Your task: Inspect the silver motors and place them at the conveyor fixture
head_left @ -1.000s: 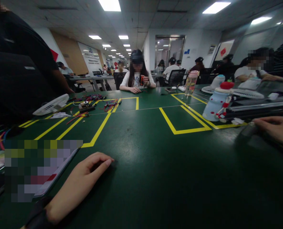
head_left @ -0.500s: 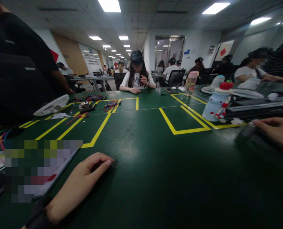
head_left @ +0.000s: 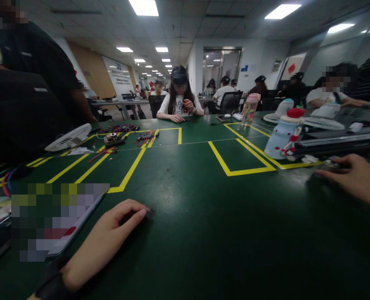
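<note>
My left hand [head_left: 120,225] lies on the green table [head_left: 203,233], thumb and index fingertip brought together in a pinch. Whatever sits between those fingertips, if anything, is too small to make out; a dark smudge shows beside them. At the right edge, my right hand [head_left: 358,177] has thumb and fingers around a small, shiny grey round object [head_left: 331,164] low at the tabletop. Its kind cannot be told. A crumpled white tissue [head_left: 309,159] and a pale blue bottle with a red top [head_left: 278,139] stand just beyond this hand.
Yellow tape [head_left: 250,171] marks rectangles on the table. At left are a blurred-out flat tablet-like thing [head_left: 78,227], bundled wires [head_left: 145,138], a small motor-like part [head_left: 111,139] and a white fan [head_left: 68,137]. A pink-lidded bottle [head_left: 249,110] and a seated person [head_left: 180,100] are across.
My right hand has shifted slightly left and its fingers have come lower around the grey object, which shows more plainly. My left hand stays in place. The person at far left has moved a little.
</note>
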Action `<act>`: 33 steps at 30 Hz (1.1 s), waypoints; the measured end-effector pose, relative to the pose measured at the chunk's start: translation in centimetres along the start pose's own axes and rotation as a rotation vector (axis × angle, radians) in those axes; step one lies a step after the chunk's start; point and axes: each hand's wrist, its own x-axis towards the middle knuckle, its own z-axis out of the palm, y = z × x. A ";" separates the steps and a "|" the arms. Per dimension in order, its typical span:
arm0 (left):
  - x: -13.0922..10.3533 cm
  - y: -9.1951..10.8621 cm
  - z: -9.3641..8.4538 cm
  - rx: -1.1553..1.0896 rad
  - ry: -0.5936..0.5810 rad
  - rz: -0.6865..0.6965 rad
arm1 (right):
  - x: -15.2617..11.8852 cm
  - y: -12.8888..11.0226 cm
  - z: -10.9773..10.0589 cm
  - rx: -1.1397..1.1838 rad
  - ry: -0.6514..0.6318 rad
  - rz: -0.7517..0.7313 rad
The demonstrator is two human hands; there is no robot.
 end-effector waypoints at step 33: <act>-0.8 10.4 6.0 -0.102 0.267 0.253 | -21.8 -24.2 -1.9 1.632 -1.078 -0.127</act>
